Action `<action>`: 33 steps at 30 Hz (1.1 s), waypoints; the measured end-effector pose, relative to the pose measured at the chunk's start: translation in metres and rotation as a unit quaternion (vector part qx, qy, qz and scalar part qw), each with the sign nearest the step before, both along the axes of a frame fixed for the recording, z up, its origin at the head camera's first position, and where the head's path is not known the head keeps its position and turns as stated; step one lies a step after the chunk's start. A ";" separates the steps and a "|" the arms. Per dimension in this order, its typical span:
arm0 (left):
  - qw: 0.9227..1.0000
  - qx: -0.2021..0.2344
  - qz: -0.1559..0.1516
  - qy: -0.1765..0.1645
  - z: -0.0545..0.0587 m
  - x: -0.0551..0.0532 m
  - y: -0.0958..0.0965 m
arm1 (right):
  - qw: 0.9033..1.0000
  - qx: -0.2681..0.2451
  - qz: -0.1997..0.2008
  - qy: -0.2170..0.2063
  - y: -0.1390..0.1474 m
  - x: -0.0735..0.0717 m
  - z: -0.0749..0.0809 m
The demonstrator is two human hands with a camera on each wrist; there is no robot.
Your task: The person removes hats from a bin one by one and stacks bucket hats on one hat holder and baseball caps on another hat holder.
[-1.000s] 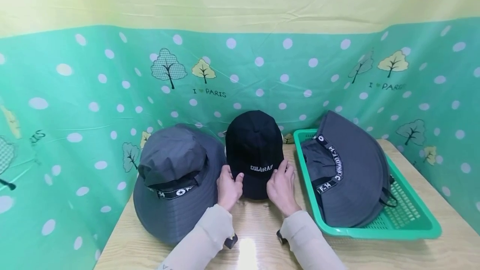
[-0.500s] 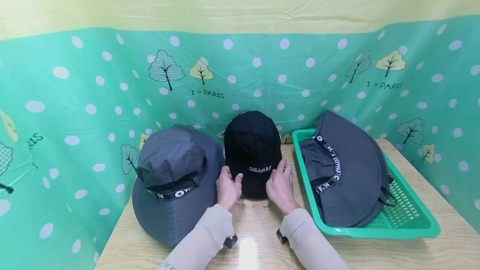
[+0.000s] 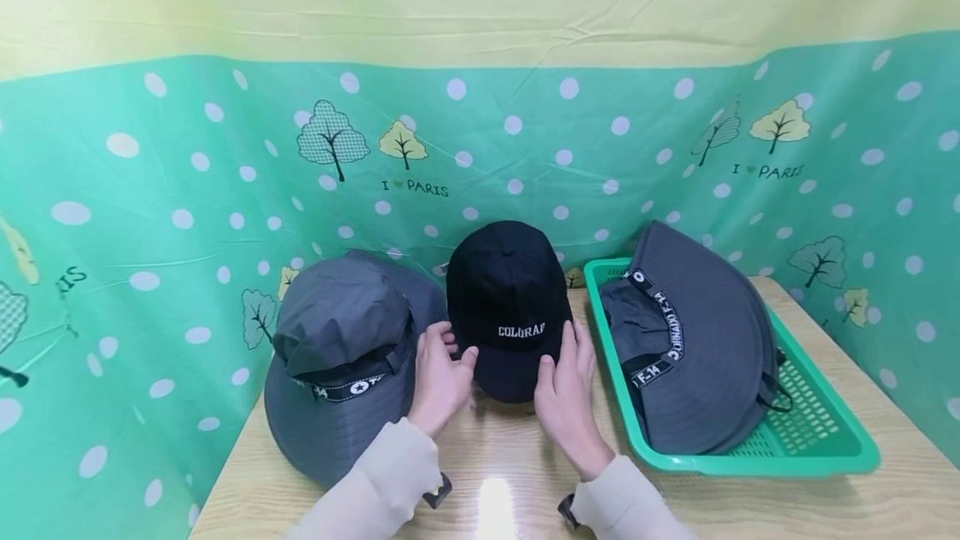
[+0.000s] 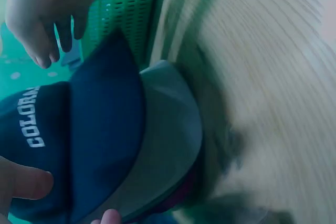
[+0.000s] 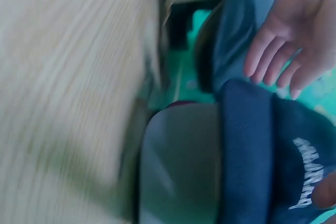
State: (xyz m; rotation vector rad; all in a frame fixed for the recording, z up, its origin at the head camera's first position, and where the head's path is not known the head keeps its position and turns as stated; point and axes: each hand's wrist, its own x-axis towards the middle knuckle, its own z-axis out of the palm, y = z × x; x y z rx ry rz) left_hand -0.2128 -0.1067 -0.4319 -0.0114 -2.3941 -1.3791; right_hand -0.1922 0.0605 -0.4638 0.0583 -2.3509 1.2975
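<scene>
A black fabric baseball cap with a rounded crown sits upright over the pale wood-grain surface, its curved brim toward the viewer and white capital lettering, "COLORA" legible, across its front. From beneath that brim project a pale grey-green curved brim and, lower, a thin maroon edge, mostly hidden.

black cap: matt cloth | grey hat: crinkled cloth | basket: glossy plastic | table: smooth wood-grain
</scene>
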 end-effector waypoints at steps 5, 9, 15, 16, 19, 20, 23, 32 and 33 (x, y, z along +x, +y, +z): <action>0.999 -0.027 -0.027 0.020 0.012 0.011 -0.007 | 0.998 -0.032 0.045 -0.004 0.007 0.023 0.013; 0.996 -0.055 -0.055 0.042 0.019 0.018 -0.007 | 0.998 -0.017 0.058 -0.006 0.015 0.039 0.022; 0.991 -0.083 -0.088 0.051 0.030 0.027 -0.001 | 0.996 0.021 0.082 -0.010 0.032 0.056 0.034; 0.991 -0.087 -0.091 0.052 0.031 0.028 0.001 | 0.996 0.033 0.085 -0.005 0.035 0.058 0.035; 0.989 -0.093 -0.102 0.056 0.034 0.030 0.007 | 0.993 0.083 0.082 0.004 0.048 0.063 0.038; 0.988 -0.095 -0.105 0.055 0.035 0.031 0.009 | 0.992 0.099 0.080 0.005 0.053 0.064 0.040; 0.986 -0.099 -0.122 0.052 0.036 0.034 0.016 | 0.987 0.144 0.070 0.003 0.071 0.066 0.045; 0.980 -0.091 -0.170 0.046 0.038 0.040 0.043 | 0.976 0.212 0.043 0.023 0.126 0.056 0.064; 0.979 -0.090 -0.175 0.043 0.038 0.041 0.046 | 0.975 0.218 0.039 0.023 0.132 0.054 0.066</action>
